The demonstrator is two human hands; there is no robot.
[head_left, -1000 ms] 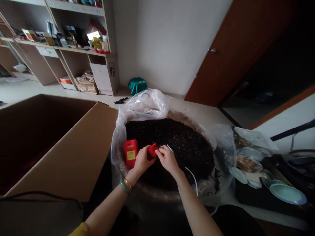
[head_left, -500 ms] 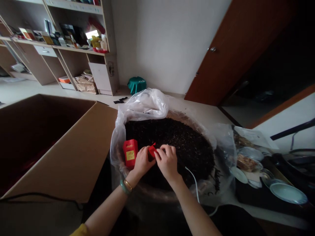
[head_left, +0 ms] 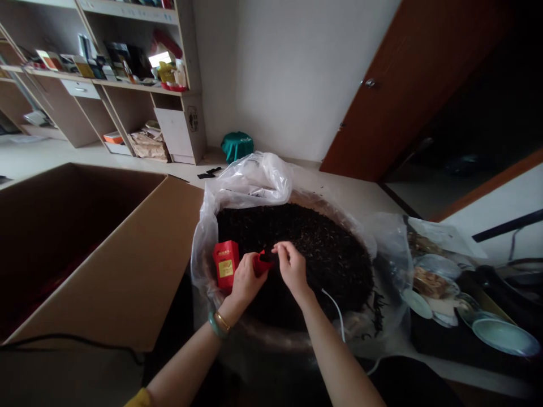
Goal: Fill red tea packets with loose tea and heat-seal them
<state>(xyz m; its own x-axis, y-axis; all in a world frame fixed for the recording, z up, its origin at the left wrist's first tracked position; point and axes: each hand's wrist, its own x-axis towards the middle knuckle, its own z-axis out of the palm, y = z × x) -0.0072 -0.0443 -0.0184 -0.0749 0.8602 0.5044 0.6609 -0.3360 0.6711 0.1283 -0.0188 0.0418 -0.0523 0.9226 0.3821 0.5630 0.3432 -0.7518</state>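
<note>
My left hand [head_left: 246, 278] is closed around a small red packet [head_left: 260, 262], held open-side up over a big round basket lined with a clear plastic bag [head_left: 250, 183]. The basket is full of dark loose tea leaves [head_left: 309, 243]. My right hand [head_left: 290, 265] is pinched at the packet's mouth, fingertips together on what looks like a pinch of leaves. A second red packet with a yellow label [head_left: 225, 264] stands upright at the basket's left edge, just left of my left hand. A white cable [head_left: 335, 308] runs beside my right forearm.
A large open cardboard box [head_left: 106, 265] stands to the left, its flap reaching the basket. Plates and dishes [head_left: 492, 333] crowd the table at the right. Shelving [head_left: 127, 85] lines the far wall, a green bundle [head_left: 236, 146] lies on the floor, and a brown door [head_left: 403, 85] stands at the right.
My right hand has shifted from the packet's side up to its mouth, fingers now pinched over the opening. The left hand keeps the packet in place, tilted more open.
</note>
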